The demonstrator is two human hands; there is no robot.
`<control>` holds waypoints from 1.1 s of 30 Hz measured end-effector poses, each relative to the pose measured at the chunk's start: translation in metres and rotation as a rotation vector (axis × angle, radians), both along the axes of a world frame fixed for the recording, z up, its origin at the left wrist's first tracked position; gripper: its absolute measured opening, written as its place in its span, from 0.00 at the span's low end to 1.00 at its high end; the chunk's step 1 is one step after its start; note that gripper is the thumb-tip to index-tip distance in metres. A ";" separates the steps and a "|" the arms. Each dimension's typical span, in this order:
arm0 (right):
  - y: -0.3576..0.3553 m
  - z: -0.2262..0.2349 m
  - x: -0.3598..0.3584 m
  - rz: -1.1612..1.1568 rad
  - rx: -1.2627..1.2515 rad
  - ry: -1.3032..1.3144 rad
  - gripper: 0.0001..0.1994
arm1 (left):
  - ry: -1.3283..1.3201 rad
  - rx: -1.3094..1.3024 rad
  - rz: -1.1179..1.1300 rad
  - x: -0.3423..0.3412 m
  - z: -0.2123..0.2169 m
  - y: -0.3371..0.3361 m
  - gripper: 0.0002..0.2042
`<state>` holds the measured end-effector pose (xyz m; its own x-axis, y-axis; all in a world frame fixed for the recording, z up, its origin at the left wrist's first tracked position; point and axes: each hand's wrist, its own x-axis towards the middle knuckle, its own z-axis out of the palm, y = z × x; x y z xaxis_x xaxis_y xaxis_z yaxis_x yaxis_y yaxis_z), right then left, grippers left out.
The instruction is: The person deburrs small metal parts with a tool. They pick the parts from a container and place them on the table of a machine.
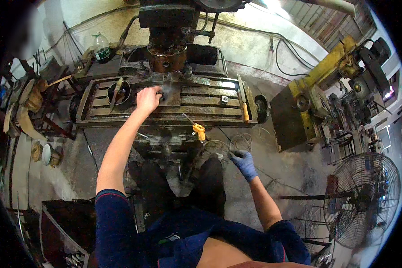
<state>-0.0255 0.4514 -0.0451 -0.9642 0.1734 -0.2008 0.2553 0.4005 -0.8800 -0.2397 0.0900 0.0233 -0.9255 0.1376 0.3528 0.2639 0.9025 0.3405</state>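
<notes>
My bare left hand (148, 99) reaches over the slotted machine table (201, 109), its fingers pinched at a small dark thing under the machine head (167, 56). What they grip is too small to make out. Left of that hand stands a dark round pot (126, 96) with a brush (116, 93) lying across it. Down at my right side, away from the table, is my right hand (244, 165) in a blue glove with dark fingertips. Its fingers are curled together, and anything inside them is hidden. Between both hands a yellow air blow gun (199, 131) hangs at the table's front edge.
A file with a yellow handle (245, 111) and a small metal block (224, 99) lie on the table's right part. A coiled thin hose (241, 143) is near the right hand. A large fan (364, 198) and a yellow-green machine (301, 107) stand at right.
</notes>
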 end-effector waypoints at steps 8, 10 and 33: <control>0.025 0.034 0.019 -0.017 0.139 0.000 0.15 | 0.075 0.029 -0.018 -0.035 -0.008 0.015 0.10; 0.017 0.049 0.020 0.001 0.231 0.083 0.14 | 0.121 0.023 -0.006 -0.042 -0.013 0.020 0.10; -0.008 0.413 -0.100 0.217 -0.508 1.281 0.15 | 0.028 0.109 0.225 -0.052 -0.016 0.030 0.14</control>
<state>-0.1255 0.4430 0.3679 -0.5206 0.1732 0.8360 -0.8538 -0.1019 -0.5106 -0.2920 0.1202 0.0075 -0.9182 -0.1109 0.3803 0.0714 0.8980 0.4342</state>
